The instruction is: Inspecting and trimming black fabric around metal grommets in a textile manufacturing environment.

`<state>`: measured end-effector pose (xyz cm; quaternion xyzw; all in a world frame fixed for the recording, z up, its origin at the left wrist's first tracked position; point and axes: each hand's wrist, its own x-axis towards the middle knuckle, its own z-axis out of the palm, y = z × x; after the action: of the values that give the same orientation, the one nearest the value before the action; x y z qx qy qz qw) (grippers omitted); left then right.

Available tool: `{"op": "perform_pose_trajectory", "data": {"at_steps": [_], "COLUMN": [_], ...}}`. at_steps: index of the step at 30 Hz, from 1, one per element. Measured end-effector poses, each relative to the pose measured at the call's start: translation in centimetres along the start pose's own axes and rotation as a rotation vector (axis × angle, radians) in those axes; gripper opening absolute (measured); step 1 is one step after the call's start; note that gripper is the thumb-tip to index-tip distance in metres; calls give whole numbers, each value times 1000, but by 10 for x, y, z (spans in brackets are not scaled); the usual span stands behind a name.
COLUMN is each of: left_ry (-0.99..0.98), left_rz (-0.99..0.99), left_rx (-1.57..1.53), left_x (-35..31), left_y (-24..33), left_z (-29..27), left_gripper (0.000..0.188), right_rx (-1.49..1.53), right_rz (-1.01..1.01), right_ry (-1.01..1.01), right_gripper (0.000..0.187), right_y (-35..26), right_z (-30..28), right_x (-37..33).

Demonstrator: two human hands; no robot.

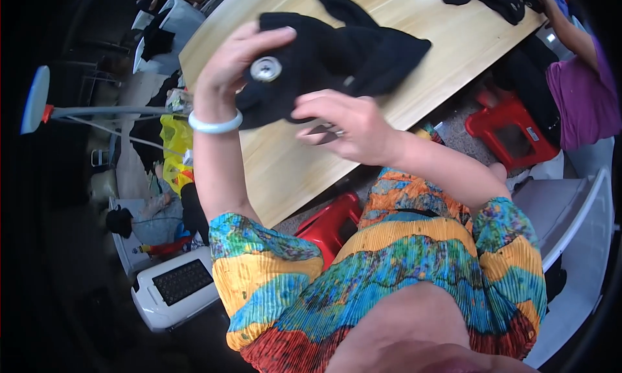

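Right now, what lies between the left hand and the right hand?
Black cloth and, nearer the left hand than the right hand, a round silvery disc; the head view shows both.

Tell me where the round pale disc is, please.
The head view shows the disc above and left of centre, against the black cloth, beside the left hand.

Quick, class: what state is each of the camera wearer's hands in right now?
Left hand: closed, holding the black garment.
Right hand: closed, holding a small metal tool.

Left hand (pixel 243 57) raised, right hand (pixel 355 128) lower, curled
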<state>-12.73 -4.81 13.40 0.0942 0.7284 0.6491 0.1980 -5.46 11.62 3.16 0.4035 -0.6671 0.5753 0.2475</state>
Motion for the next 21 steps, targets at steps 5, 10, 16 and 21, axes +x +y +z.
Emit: {"op": "perform_pose_trajectory", "data": {"at_steps": [5, 10, 16, 21], "left_ry": [-270, -282, -184, 250], "left_rz": [-218, -215, 99, 431], "left_rx": [285, -140, -812, -433], "left_x": [24, 23, -16, -57], "left_y": [-98, -98, -126, -97], "left_z": [-15, 3, 3, 40], "left_gripper": [24, 27, 58, 67], "right_rx": [15, 157, 646, 856], "right_rz": [488, 574, 1052, 1117], "right_ry": [-61, -177, 177, 327], "right_gripper": [49, 62, 30, 24], "right_y": [38, 66, 60, 31], "right_z": [-27, -8, 1, 21], "right_x": [-3, -11, 0, 18]}}
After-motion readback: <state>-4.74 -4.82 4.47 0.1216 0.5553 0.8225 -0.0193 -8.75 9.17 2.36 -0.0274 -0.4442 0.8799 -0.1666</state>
